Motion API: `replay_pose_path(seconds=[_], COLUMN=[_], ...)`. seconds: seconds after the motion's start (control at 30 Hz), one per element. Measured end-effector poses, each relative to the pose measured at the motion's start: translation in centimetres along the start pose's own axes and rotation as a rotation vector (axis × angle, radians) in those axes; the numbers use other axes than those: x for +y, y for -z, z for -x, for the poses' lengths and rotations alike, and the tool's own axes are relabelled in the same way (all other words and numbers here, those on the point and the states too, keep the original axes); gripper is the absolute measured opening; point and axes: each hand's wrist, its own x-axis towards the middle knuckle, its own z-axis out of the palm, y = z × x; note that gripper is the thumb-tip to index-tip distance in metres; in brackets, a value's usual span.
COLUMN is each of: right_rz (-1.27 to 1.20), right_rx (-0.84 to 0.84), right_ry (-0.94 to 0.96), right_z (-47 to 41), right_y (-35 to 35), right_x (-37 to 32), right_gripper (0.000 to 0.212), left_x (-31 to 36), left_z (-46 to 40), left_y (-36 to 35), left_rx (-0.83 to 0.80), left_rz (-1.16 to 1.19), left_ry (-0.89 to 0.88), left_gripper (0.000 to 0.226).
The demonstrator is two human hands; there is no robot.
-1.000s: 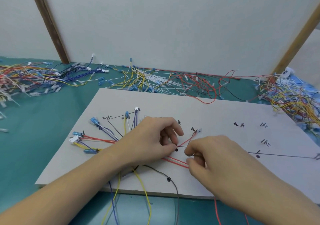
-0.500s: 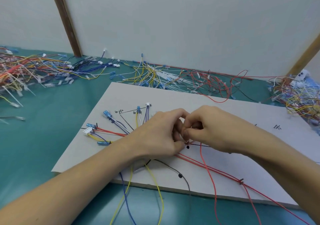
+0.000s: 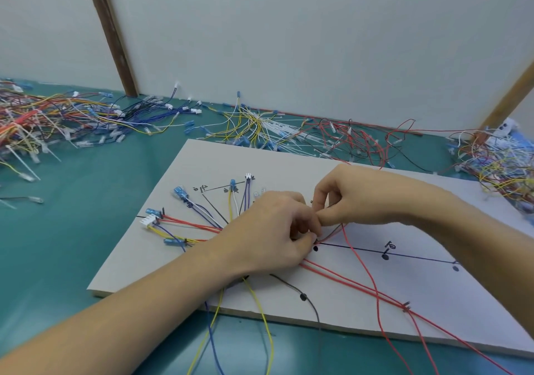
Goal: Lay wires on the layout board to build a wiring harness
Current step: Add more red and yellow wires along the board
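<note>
The white layout board lies on the green table, with black lines and dots drawn on it. Red, yellow, blue, white and black wires with blue and white connectors fan out at its left and gather under my left hand. That hand rests on the bundle, fingers curled and pinching the wires near a black dot. My right hand meets it fingertip to fingertip and pinches a red wire that trails down off the board's front edge. Two more red wires run right.
Heaps of loose wires lie on the table: a mixed pile at far left, yellow and white ones behind the board, red and black further right, another tangle at the right edge. A white wall with wooden posts stands behind.
My right hand has come up from the board's front to join my left at the bundle, bringing a red wire along. The view has shifted left and closer.
</note>
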Motion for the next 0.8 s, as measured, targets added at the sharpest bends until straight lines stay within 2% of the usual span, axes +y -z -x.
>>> replay_pose_path(seconds=[0.07, 0.17, 0.27, 0.33, 0.4, 0.53, 0.6, 0.8], right_rz=[-0.13, -0.338, -0.432, -0.396, -0.37, -0.66, -0.707, -0.6], right_rx=[-0.115, -0.388, -0.482, -0.407, -0.291, 0.015, 0.13, 0.214], right_ry=[-0.018, -0.002, 0.067, 0.075, 0.075, 0.035, 0.011, -0.048], right_z=[0.0, 0.5, 0.8, 0.7, 0.4, -0.5, -1.2, -4.5], right_y=[1.3, 3.5, 4.3, 3.9, 3.3, 2.5, 2.3, 1.2], right_x=[0.5, 1.5, 3.0, 3.4, 3.4, 3.1, 2.7, 0.2], right_gripper=[0.013, 0.024, 0.023, 0.017, 0.021, 0.01, 0.008, 0.012], left_x=[0.1, 0.1, 0.2, 0.2, 0.2, 0.2, 0.2, 0.1], left_z=[0.0, -0.1, -0.1, -0.1, -0.1, 0.0, 0.0, 0.3], left_y=[0.1, 0.2, 0.3, 0.2, 0.2, 0.2, 0.2, 0.0], left_rx=[0.001, -0.011, -0.025, -0.027, -0.021, -0.021, -0.022, -0.016], left_rz=[0.017, 0.017, 0.004, -0.001, 0.0, 0.007, -0.013, -0.078], left_ry=[0.001, 0.008, 0.008, -0.002, -0.003, -0.005, -0.028, -0.071], left_gripper=[0.011, 0.007, 0.009, 0.009, 0.008, 0.008, 0.008, 0.01])
